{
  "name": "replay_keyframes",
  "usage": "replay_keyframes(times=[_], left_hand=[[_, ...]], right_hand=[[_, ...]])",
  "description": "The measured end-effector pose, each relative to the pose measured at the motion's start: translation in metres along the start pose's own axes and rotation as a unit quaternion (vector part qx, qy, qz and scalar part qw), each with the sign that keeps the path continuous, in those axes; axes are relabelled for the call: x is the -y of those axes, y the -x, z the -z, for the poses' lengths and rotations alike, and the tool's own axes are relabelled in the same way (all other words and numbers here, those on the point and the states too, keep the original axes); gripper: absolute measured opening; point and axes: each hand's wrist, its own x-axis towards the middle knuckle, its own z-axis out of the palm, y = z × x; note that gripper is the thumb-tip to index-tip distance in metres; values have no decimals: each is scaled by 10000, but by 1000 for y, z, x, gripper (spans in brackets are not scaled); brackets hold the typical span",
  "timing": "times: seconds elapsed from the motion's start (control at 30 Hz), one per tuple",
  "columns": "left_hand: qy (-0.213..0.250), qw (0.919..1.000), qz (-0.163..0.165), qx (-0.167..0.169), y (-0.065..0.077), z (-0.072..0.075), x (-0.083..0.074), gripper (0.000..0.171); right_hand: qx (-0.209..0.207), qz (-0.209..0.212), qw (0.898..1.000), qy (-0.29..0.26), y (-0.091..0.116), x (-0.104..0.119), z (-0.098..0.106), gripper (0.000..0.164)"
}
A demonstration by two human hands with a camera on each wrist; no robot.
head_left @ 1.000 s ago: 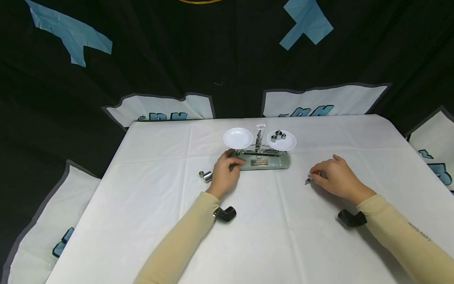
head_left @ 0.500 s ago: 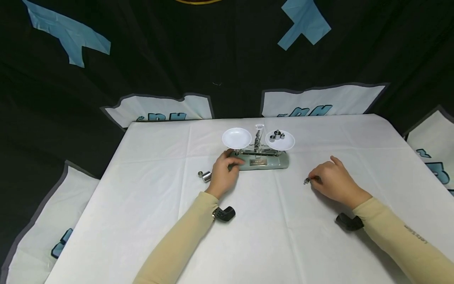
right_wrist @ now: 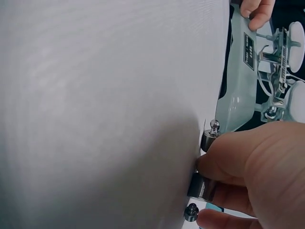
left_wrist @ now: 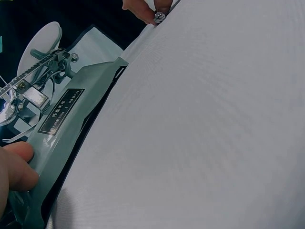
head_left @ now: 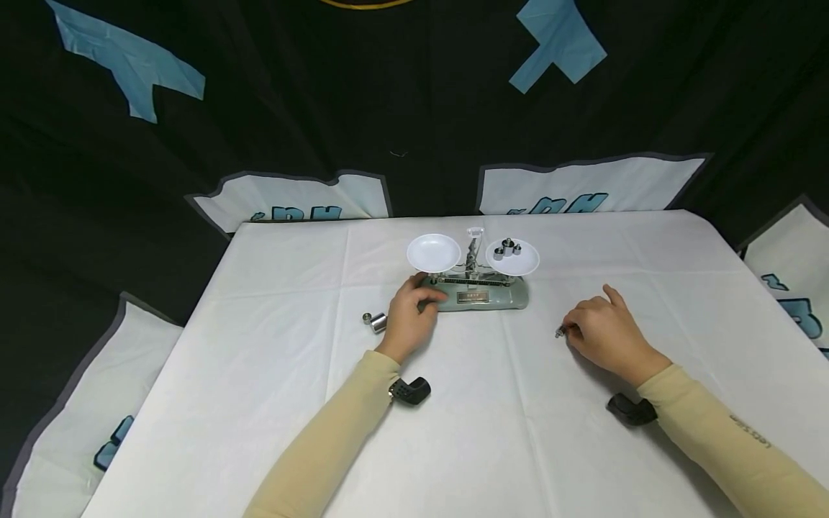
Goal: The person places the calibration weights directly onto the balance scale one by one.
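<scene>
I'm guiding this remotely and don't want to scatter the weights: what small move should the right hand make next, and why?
Probably lift the middle weight slowly straight up: the right hand appears to pinch it, and two other weights sit close by, where a sideways drag might knock them.

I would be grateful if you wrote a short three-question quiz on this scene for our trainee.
1. How many small silvery metal weights sit on the round white pan on the right?
2. True or false: the left hand touches the pale green elongated base of the balance.
3. What is the right hand nearest to: (a) the round white left pan, (b) loose silvery metal weights, or (c) the rectangular nameplate?

Key: 1. Three. 2. True. 3. b.
</scene>
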Motion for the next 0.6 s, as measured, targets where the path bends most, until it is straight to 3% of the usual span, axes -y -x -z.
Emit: replay_keyframes(times=[0.6], left_hand=[[47, 10000, 7, -17, 0, 0, 0, 23]], right_hand=[[8, -199, 9998, -68, 0, 1, 1, 13]])
